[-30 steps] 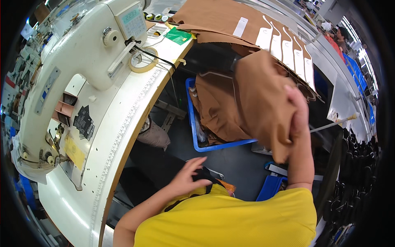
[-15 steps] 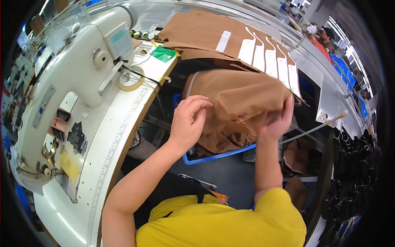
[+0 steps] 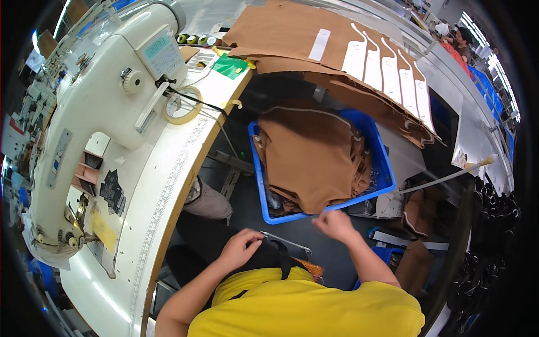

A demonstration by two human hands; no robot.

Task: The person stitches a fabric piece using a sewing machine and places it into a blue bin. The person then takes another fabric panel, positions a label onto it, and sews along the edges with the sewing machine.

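Observation:
My left hand (image 3: 241,247) is low by my lap, fingers curled near the end of a thin grey metal bar (image 3: 289,241); its grip is hidden. My right hand (image 3: 334,227) is just below the near rim of a blue plastic bin (image 3: 387,168), fingers loosely closed, with nothing visible in them. The bin holds crumpled, piled brown fabric (image 3: 306,163) with pale cord along one upper edge. Above it, brown cut panels (image 3: 281,31) lie on the worktop with several white shaped pieces (image 3: 387,73) on them.
A white sewing machine (image 3: 101,101) on a curved table (image 3: 140,236) fills the left, with a tape roll (image 3: 174,109), green tape and thread spools. A metal rod (image 3: 449,175) and black hanging items (image 3: 488,247) are at the right. A co-worker (image 3: 460,48) sits in the background.
The brown fabric that my right hand lifted and both hands handled now rests in the bin. Both hands have let go and drawn back toward me, exposing the bin's blue rim.

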